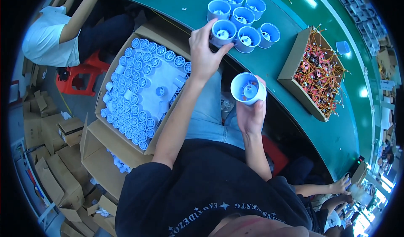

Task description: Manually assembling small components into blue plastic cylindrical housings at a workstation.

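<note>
My left hand [205, 54] reaches to the near edge of the green table. Its thumb and fingers are closed around a white round plastic housing [223, 23], cup-shaped with a hub inside. That housing stands at the near side of a cluster of several similar ones, such as a neighbouring housing [247, 38] just to its right. Over my lap, my right hand [251, 115] grips another white cup-shaped housing [236, 91] from below and the side. Its open mouth faces up, showing the hub inside.
A cardboard box [290, 64] of wired red parts [317, 70] stands on the table [332, 140] at right. Left of me, a large carton [96, 110] holds rows of white round parts [126, 98]. A person [50, 39] sits near a red stool [82, 75]; others work at lower right.
</note>
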A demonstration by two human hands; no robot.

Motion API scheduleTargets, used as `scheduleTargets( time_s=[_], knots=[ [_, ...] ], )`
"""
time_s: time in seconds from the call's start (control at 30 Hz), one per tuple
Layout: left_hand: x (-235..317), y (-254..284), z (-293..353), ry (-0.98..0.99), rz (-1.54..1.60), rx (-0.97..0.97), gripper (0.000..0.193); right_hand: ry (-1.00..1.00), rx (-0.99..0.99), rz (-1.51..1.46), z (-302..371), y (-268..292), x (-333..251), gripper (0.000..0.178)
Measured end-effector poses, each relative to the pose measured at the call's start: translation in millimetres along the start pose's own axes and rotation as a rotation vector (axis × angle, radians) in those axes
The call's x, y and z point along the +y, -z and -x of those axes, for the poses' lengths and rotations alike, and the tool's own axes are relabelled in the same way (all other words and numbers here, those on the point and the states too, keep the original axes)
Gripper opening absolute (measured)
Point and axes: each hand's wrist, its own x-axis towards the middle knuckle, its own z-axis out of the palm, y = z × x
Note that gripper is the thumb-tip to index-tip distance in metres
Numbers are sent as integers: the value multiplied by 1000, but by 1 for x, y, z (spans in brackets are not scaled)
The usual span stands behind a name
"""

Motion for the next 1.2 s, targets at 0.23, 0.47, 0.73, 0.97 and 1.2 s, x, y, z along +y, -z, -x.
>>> scheduleTargets(
  time_s=[0.23,0.47,0.73,0.97,1.2],
  knots=[
    [-6,27,21,-46,185,159,75,-440,80,-361,-10,-16,10,67],
    [34,97,96,-121,480,-151,76,-509,-69,-212,9,-44,12,70],
    [30,147,132,-22,283,100,72,-607,-194,-183,33,-85,35,63],
    [-101,309,288,635,-89,882,50,-434,-609,968,7,-38,116,38],
    [-221,435,580,1361,-917,1072,76,-359,-1094,1358,4,-33,207,43]
  ],
)
